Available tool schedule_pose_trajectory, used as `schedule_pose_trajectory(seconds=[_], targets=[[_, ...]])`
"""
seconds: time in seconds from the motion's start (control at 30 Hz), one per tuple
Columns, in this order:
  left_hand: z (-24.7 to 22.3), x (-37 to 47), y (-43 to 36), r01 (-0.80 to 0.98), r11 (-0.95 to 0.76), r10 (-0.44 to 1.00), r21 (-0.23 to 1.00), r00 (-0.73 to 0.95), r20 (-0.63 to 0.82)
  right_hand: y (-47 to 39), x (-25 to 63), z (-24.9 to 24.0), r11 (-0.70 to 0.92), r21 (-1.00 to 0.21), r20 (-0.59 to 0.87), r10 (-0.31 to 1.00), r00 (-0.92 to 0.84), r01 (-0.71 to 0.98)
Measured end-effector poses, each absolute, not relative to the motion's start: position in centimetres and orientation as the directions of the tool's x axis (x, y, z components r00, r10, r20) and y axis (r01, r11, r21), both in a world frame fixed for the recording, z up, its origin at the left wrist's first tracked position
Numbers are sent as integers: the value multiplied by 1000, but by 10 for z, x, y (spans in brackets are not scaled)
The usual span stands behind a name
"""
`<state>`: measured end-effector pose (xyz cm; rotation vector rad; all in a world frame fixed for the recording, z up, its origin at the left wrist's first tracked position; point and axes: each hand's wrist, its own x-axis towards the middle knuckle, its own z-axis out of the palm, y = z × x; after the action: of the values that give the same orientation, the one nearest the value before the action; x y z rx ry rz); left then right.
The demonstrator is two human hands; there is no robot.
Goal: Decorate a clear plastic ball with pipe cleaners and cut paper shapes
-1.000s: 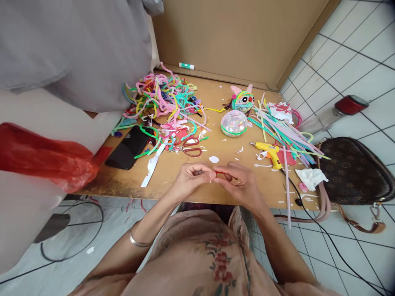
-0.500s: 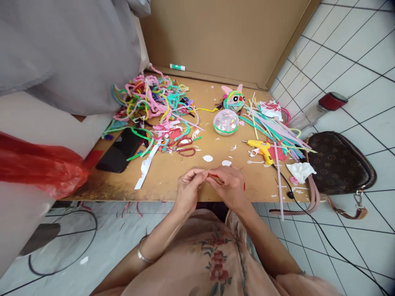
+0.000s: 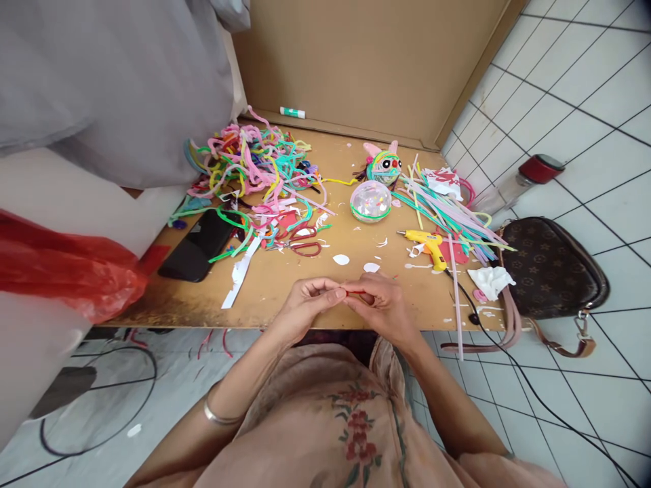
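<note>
Near the front edge of the wooden table (image 3: pixel 274 288), my left hand (image 3: pixel 311 303) and my right hand (image 3: pixel 381 305) meet fingertip to fingertip. Between them is a thin red strip (image 3: pixel 354 293), pinched by both. Two white paper ovals, one of them at the left (image 3: pixel 341 259), lie just beyond the fingers. Farther back stands a clear bowl-like shell (image 3: pixel 371 202) with a green band. Behind it sits a striped figure (image 3: pixel 384 167) with pink ears and black-and-white eyes. Red-handled scissors (image 3: pixel 305 248) rest to the left of these.
Tangled pipe cleaners (image 3: pixel 254 163) and a black phone (image 3: pixel 196 249) lie left. Straight pipe cleaners (image 3: pixel 452 213), a yellow glue gun (image 3: pixel 427 245) with its cord, a brown bag (image 3: pixel 552 268) and a red-capped bottle (image 3: pixel 540 169) are right. A glue stick (image 3: pixel 292 112) lies at the back.
My left hand and forearm have swung slightly outward to the left. Both hands still pinch the red strip, which now shows more between the fingertips. The view has shifted slightly.
</note>
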<state>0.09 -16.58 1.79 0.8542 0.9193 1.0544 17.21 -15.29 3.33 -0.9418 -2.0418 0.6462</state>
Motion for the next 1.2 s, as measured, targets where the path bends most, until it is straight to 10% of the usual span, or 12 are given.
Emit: schedule_pose_trajectory(seconds=[0.63,0.83,1.0,1.2], targets=[[12,-19,-148,-358,-17,941,933,-321,-106,-172,199,33,378,-791,188,899,-395,482],[-13,-52,-154,-234,-25,997,972,60,41,-115,279,21,124,-506,411,905,113,854],[-12,-48,-159,-272,-13,982,962,180,64,-70,311,-2,-154,-67,262,951,166,986],[-13,-41,-161,-242,75,988,967,152,-39,-47,327,-18,-133,-233,431,874,225,963]])
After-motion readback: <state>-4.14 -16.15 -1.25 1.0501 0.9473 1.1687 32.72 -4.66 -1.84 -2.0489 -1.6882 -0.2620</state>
